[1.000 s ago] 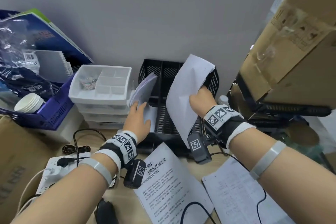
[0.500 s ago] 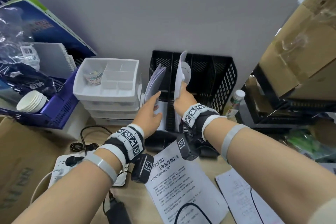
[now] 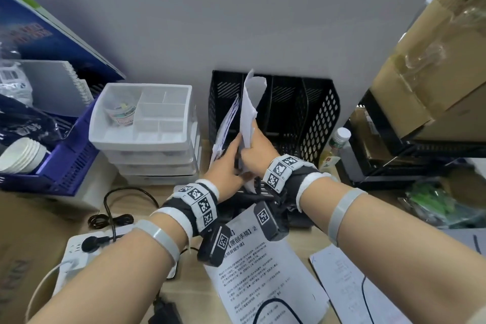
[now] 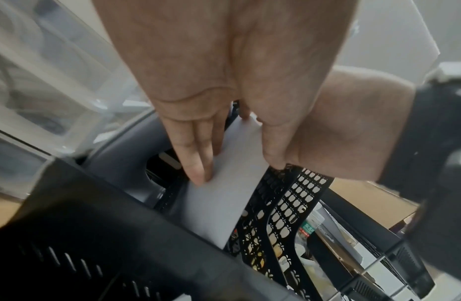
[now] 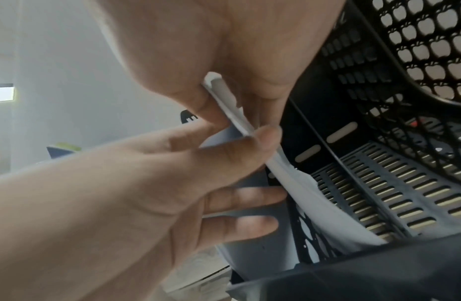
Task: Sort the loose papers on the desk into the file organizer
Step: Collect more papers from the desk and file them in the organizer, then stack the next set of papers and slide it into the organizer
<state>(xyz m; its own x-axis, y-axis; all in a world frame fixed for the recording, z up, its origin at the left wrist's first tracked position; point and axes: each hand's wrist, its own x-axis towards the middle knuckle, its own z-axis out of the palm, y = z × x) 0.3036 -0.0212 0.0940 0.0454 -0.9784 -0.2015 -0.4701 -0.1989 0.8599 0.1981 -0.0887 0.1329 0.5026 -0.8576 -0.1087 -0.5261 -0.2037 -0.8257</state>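
Sheet axis: while both hands meet at the front of the black file organizer (image 3: 319, 113), the white sheet (image 3: 249, 102) stands on edge, long axis near upright, top curling toward the wall, lower end down in a slot left of centre.
Filed papers: a leaning bundle of papers (image 3: 228, 123) occupies the leftmost slot, just beside the sheet.
Right hand: the right hand (image 3: 259, 150) pinches the sheet's near edge, thumb and fingertips (image 5: 269, 134) closed together on the paper.
Left hand: the left hand (image 3: 226, 166) has straight fingers (image 4: 195, 163) laid flat against the sheet's left face, pressing rather than clasping.
Organizer count: one, with several upright slots; those to the right show bare slatted floor.
Loose pages on desk: two, a printed page (image 3: 265, 276) under the wrists and a handwritten page (image 3: 342, 279) to its right.
Hands: two, touching each other at the sheet.
Neighbours: white drawer unit (image 3: 147, 123) left of the organizer; small bottle (image 3: 339, 142) right of it.
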